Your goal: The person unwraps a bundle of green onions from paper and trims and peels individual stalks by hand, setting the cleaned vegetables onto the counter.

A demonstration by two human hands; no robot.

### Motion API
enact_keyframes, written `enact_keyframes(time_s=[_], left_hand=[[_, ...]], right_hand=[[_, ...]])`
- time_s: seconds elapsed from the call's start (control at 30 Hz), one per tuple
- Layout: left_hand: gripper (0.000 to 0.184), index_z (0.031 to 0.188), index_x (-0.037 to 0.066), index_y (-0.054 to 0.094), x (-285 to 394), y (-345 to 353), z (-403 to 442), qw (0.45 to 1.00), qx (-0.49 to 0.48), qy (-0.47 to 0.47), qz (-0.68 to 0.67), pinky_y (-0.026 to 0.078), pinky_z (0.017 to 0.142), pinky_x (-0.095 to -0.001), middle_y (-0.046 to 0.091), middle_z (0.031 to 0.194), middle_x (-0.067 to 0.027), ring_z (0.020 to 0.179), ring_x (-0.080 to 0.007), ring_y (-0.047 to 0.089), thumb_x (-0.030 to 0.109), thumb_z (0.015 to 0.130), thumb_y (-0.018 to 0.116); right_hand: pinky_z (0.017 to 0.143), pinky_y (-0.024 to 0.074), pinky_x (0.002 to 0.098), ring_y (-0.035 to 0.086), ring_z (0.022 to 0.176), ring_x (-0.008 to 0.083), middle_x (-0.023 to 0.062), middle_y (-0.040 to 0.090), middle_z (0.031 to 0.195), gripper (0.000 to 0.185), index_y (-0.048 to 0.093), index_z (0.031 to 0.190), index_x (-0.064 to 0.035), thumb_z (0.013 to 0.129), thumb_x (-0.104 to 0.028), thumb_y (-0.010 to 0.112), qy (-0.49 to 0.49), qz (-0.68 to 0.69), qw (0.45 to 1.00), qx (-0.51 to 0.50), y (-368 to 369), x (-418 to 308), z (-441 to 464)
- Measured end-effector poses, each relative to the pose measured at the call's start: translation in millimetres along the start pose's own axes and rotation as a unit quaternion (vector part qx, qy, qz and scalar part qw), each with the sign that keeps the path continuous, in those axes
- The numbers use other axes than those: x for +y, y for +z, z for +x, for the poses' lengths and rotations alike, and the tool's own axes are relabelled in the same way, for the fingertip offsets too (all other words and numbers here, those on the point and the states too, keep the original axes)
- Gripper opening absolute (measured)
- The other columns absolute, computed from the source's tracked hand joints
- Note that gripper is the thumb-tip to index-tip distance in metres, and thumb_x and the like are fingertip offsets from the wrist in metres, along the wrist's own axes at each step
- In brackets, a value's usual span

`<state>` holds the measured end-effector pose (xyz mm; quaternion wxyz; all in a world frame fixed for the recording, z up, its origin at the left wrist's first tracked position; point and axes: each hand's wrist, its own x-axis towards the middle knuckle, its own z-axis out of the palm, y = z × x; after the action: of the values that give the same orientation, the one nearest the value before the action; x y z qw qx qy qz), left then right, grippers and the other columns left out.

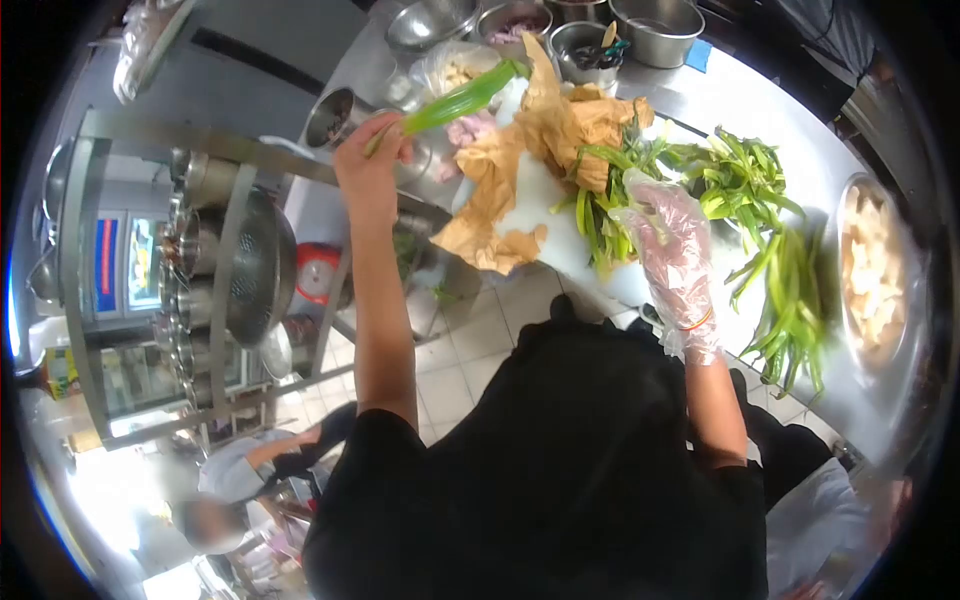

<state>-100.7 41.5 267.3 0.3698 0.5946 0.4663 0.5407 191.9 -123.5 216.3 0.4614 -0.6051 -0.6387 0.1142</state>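
Raised over the left part of the counter, my bare left hand (370, 155) is closed around the thin end of a long green leaf stalk (465, 102). The stalk's broad part points up and to the right, above crumpled brown paper (480, 190). My right hand (670, 240) wears a loose clear plastic glove with a band at the wrist. It rests over a bunch of leafy greens (605, 225) beside the paper, and its fingers are hidden by the glove and leaves. More greens (745, 175) lie just beyond it, and a long-leaved bunch (790, 305) hangs over the counter's near edge.
An oval tray (848, 270) of pale cut pieces stands at the right. Metal pots (657, 35) and a colander (430, 25) line the back. To the left is a metal rack (225, 280) with pans. Another person (240, 470) is at the lower left.
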Motion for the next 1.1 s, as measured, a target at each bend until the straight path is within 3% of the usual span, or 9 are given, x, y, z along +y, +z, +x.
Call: enact_keyframes(time_s=[0.23,0.33,0.4,0.47,0.63,0.83,0.9,1.0,1.1], left_hand=[[0.013,0.098,-0.009,0.064,43,-10,13,0.993,0.031,0.06,-0.099,0.039,0.06,-0.0228,0.058,0.073,-0.0052,0.064,-0.0106,0.051,0.001,0.092,0.057],[0.013,0.099,-0.008,0.063,48,-12,13,0.988,0.006,0.086,-0.132,0.039,0.06,-0.0227,0.058,0.075,-0.0062,0.065,-0.0114,0.051,0.001,0.092,0.057],[0.013,0.098,-0.008,0.064,52,-7,10,0.986,-0.018,0.095,-0.135,0.039,0.06,-0.0228,0.058,0.075,-0.0065,0.065,-0.0116,0.051,0.001,0.092,0.057],[0.013,0.097,-0.008,0.064,56,-3,5,0.984,-0.043,0.101,-0.14,0.039,0.06,-0.023,0.058,0.076,-0.0068,0.064,-0.0118,0.051,0.001,0.092,0.058],[0.014,0.097,-0.008,0.064,76,-3,-11,0.984,-0.07,0.164,0.021,0.041,0.062,-0.0257,0.061,0.083,-0.0086,0.068,-0.0132,0.053,0.003,0.091,0.06],[0.011,0.092,-0.004,0.066,84,-35,-33,0.984,-0.012,0.126,0.129,0.043,0.059,-0.0216,0.063,0.081,-0.005,0.065,-0.0086,0.053,-0.004,0.085,0.058],[0.015,0.092,-0.003,0.068,82,-40,-39,0.973,-0.008,0.169,0.156,0.044,0.058,-0.0222,0.064,0.082,-0.0065,0.064,-0.0094,0.054,-0.006,0.082,0.057],[0.021,0.088,-0.002,0.07,93,-34,-52,0.961,0.003,0.178,0.213,0.049,0.062,-0.0259,0.066,0.085,-0.0107,0.07,-0.0155,0.062,-0.01,0.076,0.055],[0.019,0.091,-0.001,0.072,75,-34,-64,0.939,-0.003,0.241,0.245,0.047,0.061,-0.0223,0.065,0.087,-0.0097,0.072,-0.0121,0.059,-0.009,0.08,0.059]], right_hand=[[0.092,0.0458,0.0432,0.06,0.103,0.0334,0.0145,0.066,0.107,0.029,0.065,0.11,-0.0056,0.082,-0.005,0.068,-0.061,-0.012,0.997,0.04,6,-4,21],[0.093,0.0453,0.0432,0.059,0.106,0.0331,0.0143,0.064,0.114,0.03,0.064,0.112,-0.0045,0.082,-0.005,0.068,-0.034,0.075,0.996,0.04,5,-6,32],[0.095,0.0437,0.0433,0.057,0.111,0.0344,0.0148,0.06,0.122,0.04,0.057,0.123,-0.0018,0.085,-0.007,0.065,-0.165,-0.086,0.982,0.041,-16,-22,49],[0.095,0.0437,0.0434,0.056,0.111,0.0349,0.0144,0.06,0.122,0.042,0.054,0.126,-0.0019,0.086,-0.009,0.064,-0.169,-0.044,0.982,0.071,-8,-32,75],[0.093,0.0442,0.043,0.056,0.108,0.0358,0.0144,0.06,0.12,0.041,0.053,0.128,-0.0031,0.089,-0.012,0.06,-0.168,-0.002,0.985,0.047,29,-32,127],[0.083,0.0483,0.0423,0.06,0.095,0.034,0.0146,0.064,0.107,0.028,0.063,0.112,-0.0033,0.085,-0.003,0.054,-0.198,-0.088,0.975,-0.051,48,-18,132],[0.081,0.0488,0.0429,0.06,0.092,0.0349,0.0155,0.064,0.102,0.027,0.064,0.108,-0.0038,0.084,-0.002,0.053,-0.217,-0.067,0.972,-0.066,56,-18,129],[0.084,0.0475,0.0426,0.059,0.094,0.0352,0.018,0.063,0.095,0.025,0.064,0.104,-0.0018,0.081,-0.01,0.057,-0.224,-0.141,0.962,-0.063,68,-10,127],[0.08,0.0476,0.0459,0.059,0.088,0.0382,0.0188,0.063,0.092,0.021,0.066,0.099,-0.0044,0.082,-0.014,0.057,-0.225,-0.097,0.969,-0.029,93,15,137]])
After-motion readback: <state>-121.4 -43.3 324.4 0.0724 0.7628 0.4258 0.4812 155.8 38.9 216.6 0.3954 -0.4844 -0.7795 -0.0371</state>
